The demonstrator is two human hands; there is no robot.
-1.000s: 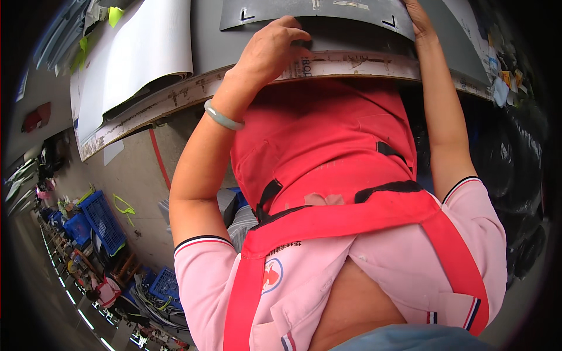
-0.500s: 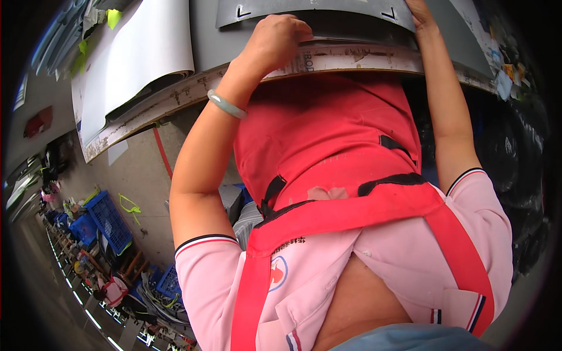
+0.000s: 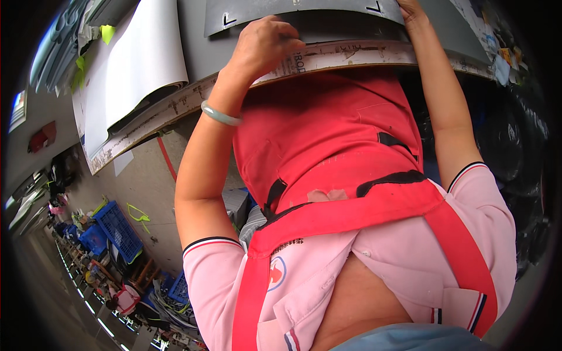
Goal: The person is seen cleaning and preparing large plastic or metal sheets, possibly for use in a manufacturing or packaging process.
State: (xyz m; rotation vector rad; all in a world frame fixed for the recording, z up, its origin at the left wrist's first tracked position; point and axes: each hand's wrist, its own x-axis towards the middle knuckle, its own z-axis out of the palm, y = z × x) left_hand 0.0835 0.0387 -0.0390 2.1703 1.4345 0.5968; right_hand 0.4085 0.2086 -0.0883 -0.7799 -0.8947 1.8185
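A curved grey sheet (image 3: 304, 7) with black corner marks lies at the far side of the table, its near edge lifted above a dark surface. My right hand (image 3: 411, 11) grips the sheet's right edge; its fingertips run out of the picture. Just below the near edge of the sheet is my left hand (image 3: 266, 47), its fingers curled together over the table's front edge. What those fingers hold, if anything, is hidden. A pale bangle (image 3: 220, 114) circles my left wrist.
A white sheet (image 3: 137, 58) with a rolled edge lies left on the table, overhanging its worn front edge (image 3: 345, 55). Scraps (image 3: 503, 64) gather at the far right. Black plastic bags (image 3: 509, 140) stand below. Blue crates (image 3: 117, 228) are on the floor at left.
My left hand has come slightly toward me, down from the sheet's near edge. My right hand stays at the sheet's right edge. The whole view has turned a little.
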